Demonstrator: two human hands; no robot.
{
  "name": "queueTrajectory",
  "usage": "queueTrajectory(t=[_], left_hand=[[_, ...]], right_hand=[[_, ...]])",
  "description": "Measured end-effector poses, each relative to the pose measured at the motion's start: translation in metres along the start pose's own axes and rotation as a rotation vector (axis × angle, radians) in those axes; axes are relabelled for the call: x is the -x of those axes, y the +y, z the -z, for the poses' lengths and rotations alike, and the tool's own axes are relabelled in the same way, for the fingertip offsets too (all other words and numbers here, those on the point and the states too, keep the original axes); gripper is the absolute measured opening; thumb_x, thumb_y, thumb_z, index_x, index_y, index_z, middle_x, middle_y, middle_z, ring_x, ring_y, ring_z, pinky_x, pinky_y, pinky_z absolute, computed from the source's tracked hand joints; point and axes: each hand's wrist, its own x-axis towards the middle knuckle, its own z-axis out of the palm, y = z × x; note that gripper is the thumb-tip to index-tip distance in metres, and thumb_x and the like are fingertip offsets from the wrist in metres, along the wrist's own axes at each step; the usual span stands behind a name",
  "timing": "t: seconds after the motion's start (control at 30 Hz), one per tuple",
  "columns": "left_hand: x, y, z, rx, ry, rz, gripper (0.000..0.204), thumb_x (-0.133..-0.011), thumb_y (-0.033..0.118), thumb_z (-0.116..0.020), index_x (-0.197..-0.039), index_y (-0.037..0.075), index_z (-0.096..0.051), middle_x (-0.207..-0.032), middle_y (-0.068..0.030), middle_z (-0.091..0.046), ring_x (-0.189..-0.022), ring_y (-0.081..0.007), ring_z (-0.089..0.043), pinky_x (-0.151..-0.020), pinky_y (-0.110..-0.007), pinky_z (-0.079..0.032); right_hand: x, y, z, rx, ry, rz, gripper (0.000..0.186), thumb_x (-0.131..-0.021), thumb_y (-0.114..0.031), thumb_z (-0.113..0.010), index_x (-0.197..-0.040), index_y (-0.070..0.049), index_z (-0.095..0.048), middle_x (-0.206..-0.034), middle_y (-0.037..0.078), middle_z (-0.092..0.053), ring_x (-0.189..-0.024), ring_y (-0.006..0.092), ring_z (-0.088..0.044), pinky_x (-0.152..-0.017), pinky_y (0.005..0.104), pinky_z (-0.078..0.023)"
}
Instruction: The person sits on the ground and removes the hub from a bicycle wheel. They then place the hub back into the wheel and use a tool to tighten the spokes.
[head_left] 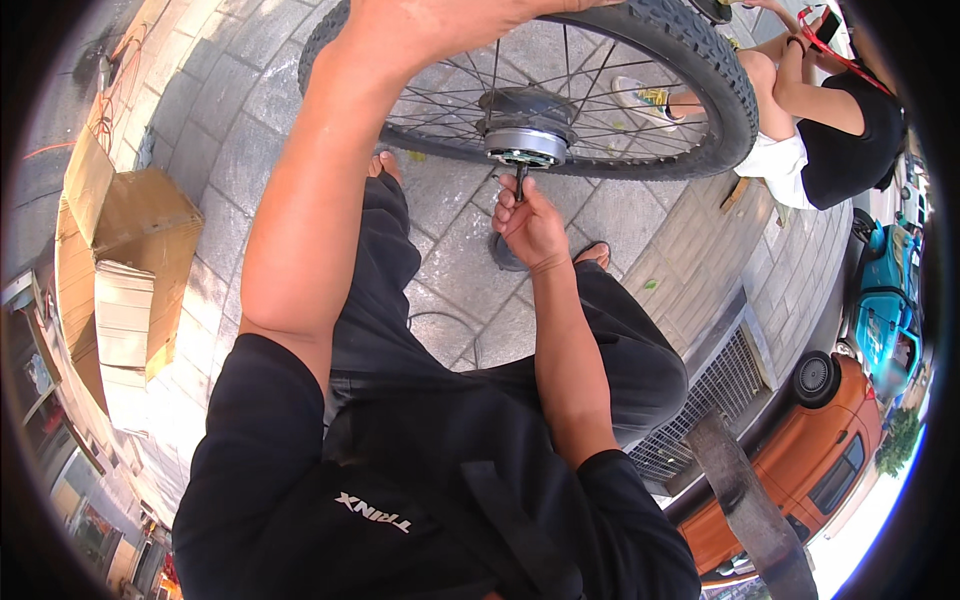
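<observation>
A spoked bicycle wheel (735,110) with a knobby black tyre stands in front of me. My left hand (450,28) reaches over its top and grips the tyre; the upper edge of the view cuts off part of the hand. At the wheel's middle is a thick hub (527,140) with a silver ring and an exposed, greenish near face. My right hand (532,222) is closed, its thumb and fingers pinching a short dark shaft (520,183) that sticks out of the hub's centre toward me. Behind that hand, a dark round object (508,254) lies on the paving.
An open cardboard box (150,225) stands on the left. A person (845,130) in a black top sits at the upper right, near the wheel. To the right are a metal grating (700,400), an orange car (800,470) and a blue vehicle (888,295).
</observation>
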Motion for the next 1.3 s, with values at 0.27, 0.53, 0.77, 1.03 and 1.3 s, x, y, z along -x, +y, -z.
queueTrajectory(t=[0.27, 0.53, 0.77, 1.03, 1.3], left_hand=[[-0.005, -0.015, -0.001, 0.126, 0.097, 0.117, 0.041, -0.096, 0.038, -0.089, -0.112, 0.000, -0.084, -0.086, -0.0013, -0.077, -0.078, -0.0078, -0.066, -0.070, -0.027, -0.052], [-0.019, -0.047, 0.001, 0.101, 0.145, 0.153, 0.036, -0.101, 0.032, -0.086, -0.112, -0.002, -0.084, -0.087, 0.0019, -0.074, -0.079, -0.0066, -0.061, -0.070, -0.026, -0.050], [-0.030, -0.055, 0.006, -0.103, 0.214, 0.133, 0.044, -0.103, 0.041, -0.081, -0.103, -0.003, -0.084, -0.079, 0.0045, -0.067, -0.073, -0.0060, -0.054, -0.065, -0.026, -0.043], [-0.040, -0.073, 0.008, -0.167, 0.267, 0.070, 0.048, -0.104, 0.044, -0.079, -0.102, -0.004, -0.083, -0.077, 0.0015, -0.067, -0.073, -0.0088, -0.055, -0.067, -0.030, -0.046], [-0.040, -0.095, 0.030, -0.313, 0.311, 0.116, 0.052, -0.105, 0.047, -0.076, -0.103, -0.005, -0.083, -0.078, -0.0010, -0.070, -0.076, -0.0106, -0.058, -0.070, -0.031, -0.049]], right_hand=[[-0.008, 0.012, -0.030, -0.045, 0.171, 0.067, 0.030, -0.117, -0.034, -0.058, -0.111, -0.005, -0.064, -0.072, -0.006, -0.039, -0.062, 0.0086, -0.038, -0.056, 0.0269, -0.035], [0.022, 0.055, 0.006, -0.020, 0.214, -0.015, 0.029, -0.113, -0.030, -0.067, -0.109, -0.001, -0.066, -0.073, -0.004, -0.043, -0.059, 0.0098, -0.038, -0.054, 0.0276, -0.034], [0.046, 0.019, -0.020, 0.185, 0.313, 0.032, 0.027, -0.111, -0.026, -0.067, -0.109, 0.001, -0.069, -0.069, -0.008, -0.046, -0.054, 0.0038, -0.035, -0.050, 0.0243, -0.028], [0.083, -0.008, -0.016, 0.389, 0.567, -0.076, 0.032, -0.109, -0.033, -0.069, -0.099, -0.003, -0.073, -0.070, -0.007, -0.050, -0.051, 0.0050, -0.037, -0.047, 0.0273, -0.028], [0.013, -0.010, 0.070, 0.426, 0.809, -0.129, 0.030, -0.107, -0.029, -0.066, -0.089, -0.005, -0.069, -0.070, -0.002, -0.053, -0.055, 0.0104, -0.043, -0.049, 0.0310, -0.033]])
